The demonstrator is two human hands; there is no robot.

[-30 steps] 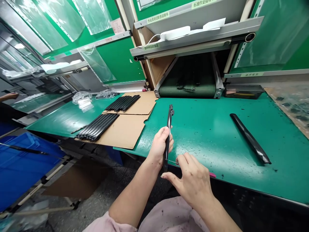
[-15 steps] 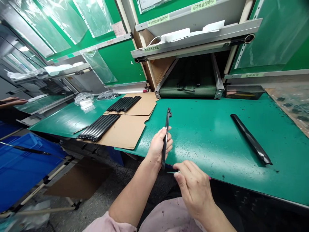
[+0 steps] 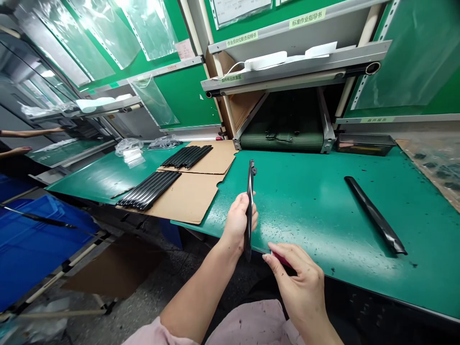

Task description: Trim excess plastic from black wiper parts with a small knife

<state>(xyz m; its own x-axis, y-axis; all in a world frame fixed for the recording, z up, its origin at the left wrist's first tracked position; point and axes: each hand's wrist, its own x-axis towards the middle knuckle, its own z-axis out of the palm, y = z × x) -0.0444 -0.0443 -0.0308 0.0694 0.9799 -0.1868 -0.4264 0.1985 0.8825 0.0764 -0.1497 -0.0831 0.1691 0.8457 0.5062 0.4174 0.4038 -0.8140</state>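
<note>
Our left fingers grasp a black strip near the green desk, while our right fingers pinch a pink tool.

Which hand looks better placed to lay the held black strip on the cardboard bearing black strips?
Probably the left hand: it grips the black strip and is nearer the cardboard. The right hand is farther off and holds a pink object, mostly hidden.
</note>
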